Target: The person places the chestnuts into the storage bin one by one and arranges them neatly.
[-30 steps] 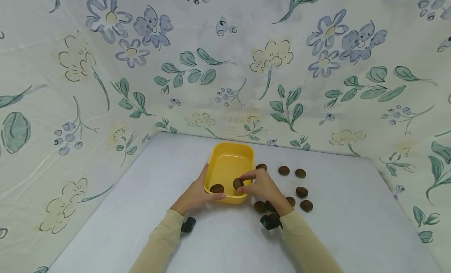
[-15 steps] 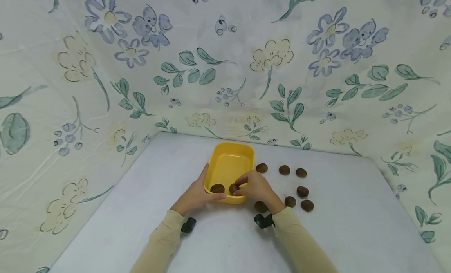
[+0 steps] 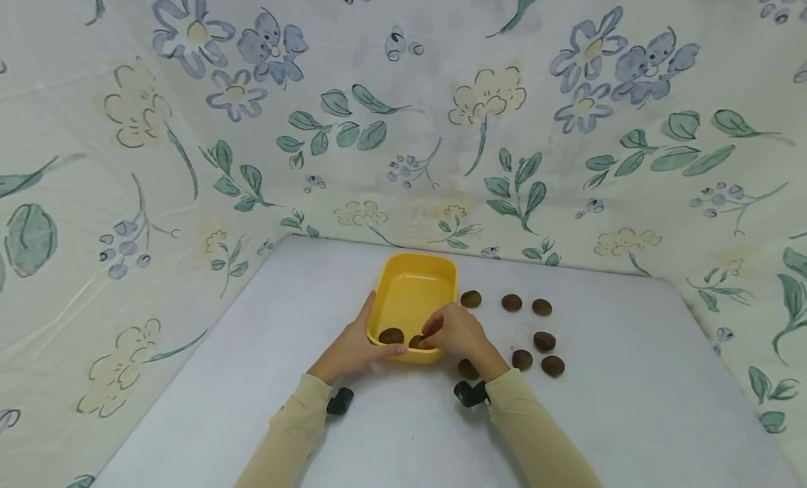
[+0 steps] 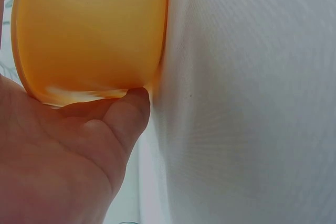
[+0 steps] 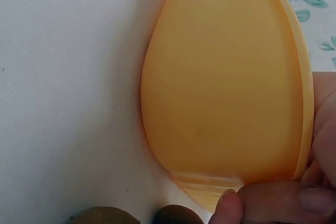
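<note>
In the head view a yellow plastic box (image 3: 412, 292) stands on the white table. My left hand (image 3: 350, 348) grips its near left corner, thumb across the front rim and fingers along the left side. One chestnut (image 3: 391, 335) lies inside at that corner. Reaching over the right rim, my right hand (image 3: 464, 335) pinches a second chestnut (image 3: 417, 342) low in the near right corner, its fingers hiding part of it. The left wrist view has the thumb (image 4: 131, 111) against the box's outer wall. That held chestnut is behind the wall in the right wrist view.
Several loose chestnuts (image 3: 545, 341) lie scattered on the table right of the box, one (image 3: 468, 368) close by the right wrist. A black wrist camera (image 3: 340, 401) sits under the left wrist, another (image 3: 469, 393) under the right. Floral cloth (image 3: 403, 152) hangs behind the table.
My right hand has moved slightly left and lowered the chestnut from near the right rim into the box's near right corner. The left hand keeps its grip on the box.
</note>
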The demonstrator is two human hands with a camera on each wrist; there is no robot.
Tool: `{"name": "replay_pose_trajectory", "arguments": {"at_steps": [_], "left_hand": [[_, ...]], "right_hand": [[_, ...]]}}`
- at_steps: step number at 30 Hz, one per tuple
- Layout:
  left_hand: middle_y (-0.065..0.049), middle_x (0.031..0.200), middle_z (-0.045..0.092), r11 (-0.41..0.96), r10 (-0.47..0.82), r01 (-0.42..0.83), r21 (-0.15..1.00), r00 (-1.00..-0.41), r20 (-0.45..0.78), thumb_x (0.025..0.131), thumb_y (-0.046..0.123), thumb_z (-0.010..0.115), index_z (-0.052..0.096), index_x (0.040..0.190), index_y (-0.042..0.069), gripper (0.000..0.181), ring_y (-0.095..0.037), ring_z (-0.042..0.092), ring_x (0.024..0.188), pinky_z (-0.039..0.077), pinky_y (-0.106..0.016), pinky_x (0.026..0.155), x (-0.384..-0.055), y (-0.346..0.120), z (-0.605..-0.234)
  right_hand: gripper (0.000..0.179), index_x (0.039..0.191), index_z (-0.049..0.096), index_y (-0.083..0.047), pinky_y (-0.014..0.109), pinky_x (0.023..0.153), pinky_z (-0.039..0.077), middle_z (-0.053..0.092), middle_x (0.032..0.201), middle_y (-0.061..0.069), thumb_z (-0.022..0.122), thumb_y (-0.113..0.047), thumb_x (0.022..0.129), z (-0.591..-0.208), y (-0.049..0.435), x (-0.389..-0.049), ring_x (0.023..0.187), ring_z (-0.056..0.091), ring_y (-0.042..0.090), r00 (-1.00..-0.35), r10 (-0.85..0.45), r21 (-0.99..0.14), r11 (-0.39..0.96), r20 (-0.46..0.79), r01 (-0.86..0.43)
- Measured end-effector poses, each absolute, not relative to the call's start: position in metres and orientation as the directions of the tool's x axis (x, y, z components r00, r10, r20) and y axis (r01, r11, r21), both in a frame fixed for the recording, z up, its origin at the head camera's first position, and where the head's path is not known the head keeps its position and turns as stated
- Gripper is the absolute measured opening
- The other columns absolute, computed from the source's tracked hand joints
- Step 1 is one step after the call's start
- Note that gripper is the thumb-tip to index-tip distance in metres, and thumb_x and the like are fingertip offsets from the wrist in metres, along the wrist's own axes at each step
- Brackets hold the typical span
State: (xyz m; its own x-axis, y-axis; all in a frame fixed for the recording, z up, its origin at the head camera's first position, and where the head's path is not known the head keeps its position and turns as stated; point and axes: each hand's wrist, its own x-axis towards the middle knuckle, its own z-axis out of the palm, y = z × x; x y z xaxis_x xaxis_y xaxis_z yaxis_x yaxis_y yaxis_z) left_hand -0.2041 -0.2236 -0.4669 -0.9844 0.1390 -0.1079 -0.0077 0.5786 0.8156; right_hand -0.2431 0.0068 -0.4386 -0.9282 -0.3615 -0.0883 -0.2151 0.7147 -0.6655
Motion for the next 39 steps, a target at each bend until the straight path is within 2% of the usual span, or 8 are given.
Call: {"name": "replay_pose_trajectory", "arguments": {"at_steps": [6, 11, 17, 21, 30, 35, 39], "left_hand": [[-0.015, 0.172, 0.025, 0.575, 0.139, -0.006, 0.818, -0.985, -0.105, 0.076, 0.054, 0.087, -0.004, 0.168, 0.021, 0.134, -0.036, 0.038, 0.153, 0.032, -0.061, 0.124, -0.205, -0.223, -0.467], [-0.014, 0.173, 0.023, 0.583, 0.142, -0.004, 0.812, -0.984, -0.106, 0.077, 0.055, 0.087, -0.004, 0.168, 0.02, 0.133, -0.036, 0.037, 0.154, 0.033, -0.061, 0.124, -0.207, -0.224, -0.469], [-0.015, 0.172, 0.026, 0.575, 0.138, -0.015, 0.818, -0.984, -0.115, 0.076, 0.055, 0.087, -0.003, 0.168, 0.021, 0.133, -0.037, 0.04, 0.152, 0.033, -0.062, 0.124, -0.207, -0.223, -0.471], [-0.015, 0.171, 0.029, 0.576, 0.138, 0.004, 0.817, -0.986, -0.092, 0.075, 0.055, 0.088, -0.002, 0.168, 0.021, 0.134, -0.037, 0.042, 0.15, 0.034, -0.061, 0.123, -0.207, -0.223, -0.471], [-0.015, 0.17, 0.031, 0.57, 0.142, 0.003, 0.821, -0.985, -0.095, 0.074, 0.055, 0.088, -0.003, 0.168, 0.021, 0.135, -0.036, 0.043, 0.149, 0.034, -0.061, 0.123, -0.209, -0.223, -0.47], [-0.015, 0.171, 0.029, 0.571, 0.145, 0.001, 0.821, -0.984, -0.1, 0.075, 0.054, 0.088, -0.003, 0.168, 0.02, 0.134, -0.036, 0.041, 0.15, 0.033, -0.061, 0.124, -0.209, -0.223, -0.471], [-0.015, 0.171, 0.028, 0.576, 0.146, 0.002, 0.817, -0.984, -0.1, 0.076, 0.054, 0.087, -0.003, 0.168, 0.02, 0.133, -0.036, 0.04, 0.152, 0.032, -0.062, 0.124, -0.209, -0.223, -0.471]], "right_hand": [[0.016, 0.088, 0.082, -0.015, 0.027, 0.072, 0.056, 0.08, 0.088, -0.002, 0.09, -0.024, 0.079, -0.441, 0.008, -0.246, 0.079, 0.064, 0.014, -0.926, -0.365, -0.681, 0.702, -0.094, -0.207], [0.025, 0.101, 0.082, -0.011, 0.032, 0.08, 0.061, 0.08, 0.099, 0.002, 0.087, -0.029, 0.084, -0.442, 0.012, -0.245, 0.084, 0.065, 0.015, -0.919, -0.382, -0.706, 0.678, -0.101, -0.204], [0.036, 0.118, 0.078, -0.009, 0.045, 0.101, 0.059, 0.078, 0.117, 0.005, 0.082, -0.032, 0.09, -0.435, 0.024, -0.242, 0.112, 0.07, 0.024, -0.915, -0.395, -0.74, 0.639, -0.082, -0.21], [0.04, 0.125, 0.074, -0.008, 0.049, 0.104, 0.058, 0.078, 0.119, 0.006, 0.079, -0.03, 0.092, -0.428, 0.038, -0.245, 0.122, 0.067, 0.029, -0.92, -0.39, -0.779, 0.585, -0.025, -0.227], [0.036, 0.125, 0.074, -0.007, 0.055, 0.11, 0.051, 0.076, 0.122, 0.01, 0.075, -0.028, 0.095, -0.416, 0.088, -0.248, 0.128, 0.061, 0.032, -0.956, -0.288, -0.814, 0.542, 0.054, -0.209], [0.038, 0.124, 0.073, -0.005, 0.05, 0.103, 0.055, 0.077, 0.119, 0.013, 0.075, -0.029, 0.095, -0.418, 0.119, -0.249, 0.117, 0.066, 0.032, -0.968, -0.239, -0.836, 0.512, 0.081, -0.197], [0.038, 0.124, 0.073, -0.005, 0.037, 0.096, 0.054, 0.077, 0.119, 0.013, 0.074, -0.031, 0.096, -0.423, 0.142, -0.251, 0.113, 0.067, 0.027, -0.974, -0.208, -0.831, 0.524, 0.088, -0.187]]}}
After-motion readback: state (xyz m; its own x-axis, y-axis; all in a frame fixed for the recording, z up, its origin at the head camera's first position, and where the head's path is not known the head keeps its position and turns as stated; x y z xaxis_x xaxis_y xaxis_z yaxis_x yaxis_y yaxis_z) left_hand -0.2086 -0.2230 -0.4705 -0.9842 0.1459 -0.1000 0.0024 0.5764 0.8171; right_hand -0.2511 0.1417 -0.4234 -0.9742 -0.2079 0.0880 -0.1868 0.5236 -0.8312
